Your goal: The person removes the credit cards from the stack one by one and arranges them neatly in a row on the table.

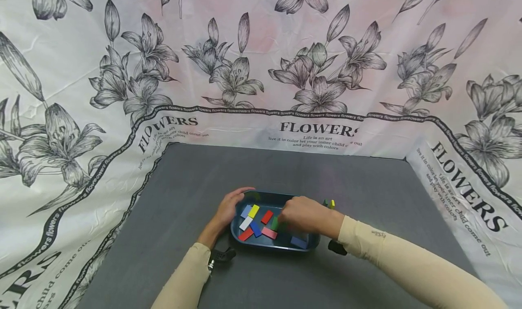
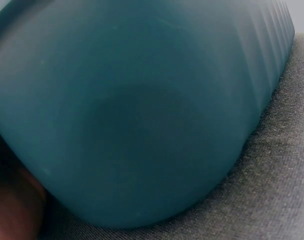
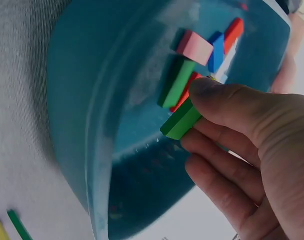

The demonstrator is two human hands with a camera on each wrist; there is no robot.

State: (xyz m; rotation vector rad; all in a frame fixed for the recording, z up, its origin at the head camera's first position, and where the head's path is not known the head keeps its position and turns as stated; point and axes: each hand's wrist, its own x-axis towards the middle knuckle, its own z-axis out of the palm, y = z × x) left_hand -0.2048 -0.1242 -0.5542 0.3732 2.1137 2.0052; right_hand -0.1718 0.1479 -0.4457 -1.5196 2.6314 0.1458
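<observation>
A dark teal plastic tub (image 1: pixel 269 248) holds several coloured wooden blocks, among them a yellow block (image 1: pixel 253 210), a white block (image 1: pixel 246 223), a blue block (image 1: pixel 255 228) and a pink block (image 1: pixel 269 233). My right hand (image 1: pixel 303 213) is over the tub's right half. In the right wrist view its thumb and finger pinch a green block (image 3: pixel 181 121), while another green block (image 3: pixel 176 82) lies in the tub. My left hand (image 1: pixel 228 209) rests against the tub's left end, its fingers reaching along the rim. The tub's outer wall (image 2: pixel 142 125) fills most of the left wrist view.
On the grey table (image 1: pixel 195 173), just right of the tub, are a small yellow block (image 1: pixel 332 204) and a green block (image 3: pixel 18 225). A flower-printed cloth (image 1: pixel 228 127) surrounds the table's back and sides.
</observation>
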